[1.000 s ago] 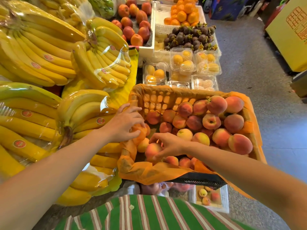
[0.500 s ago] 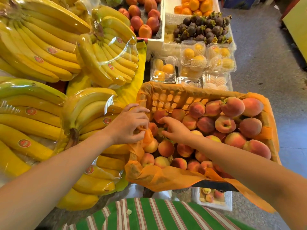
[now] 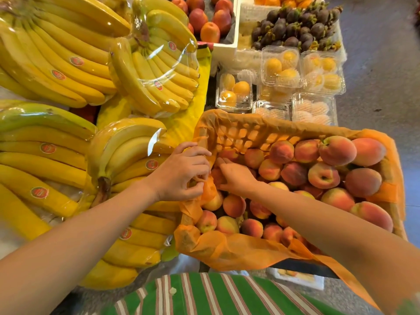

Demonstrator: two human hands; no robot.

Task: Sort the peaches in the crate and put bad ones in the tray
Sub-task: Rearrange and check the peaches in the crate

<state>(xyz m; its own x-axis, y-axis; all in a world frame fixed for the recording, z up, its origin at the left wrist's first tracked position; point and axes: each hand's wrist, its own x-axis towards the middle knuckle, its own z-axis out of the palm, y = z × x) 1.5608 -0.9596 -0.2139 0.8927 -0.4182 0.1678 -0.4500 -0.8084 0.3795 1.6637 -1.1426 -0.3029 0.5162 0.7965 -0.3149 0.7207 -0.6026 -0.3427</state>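
Note:
A plastic crate [image 3: 250, 130] lined with orange paper [image 3: 238, 251] holds several peaches [image 3: 322, 176], piled higher on its right side. My left hand [image 3: 181, 173] pinches the orange liner at the crate's left rim, fingers curled round the paper. My right hand [image 3: 238, 178] reaches into the crate's far left corner, its fingers stretched over a reddish peach [image 3: 217, 177] next to the left hand. A white tray [image 3: 302, 279] shows partly under the crate's near edge; its contents are mostly hidden.
Bagged banana bunches [image 3: 56, 64] fill the stand left of the crate. Behind the crate sit clear boxes of yellow fruit [image 3: 279, 67], a white box of mangosteens [image 3: 295, 26] and red fruit [image 3: 204, 19]. Grey floor [image 3: 375, 64] lies to the right.
My right hand has moved from the peaches near the crate's front left up into the far left corner. My left hand keeps its hold on the liner.

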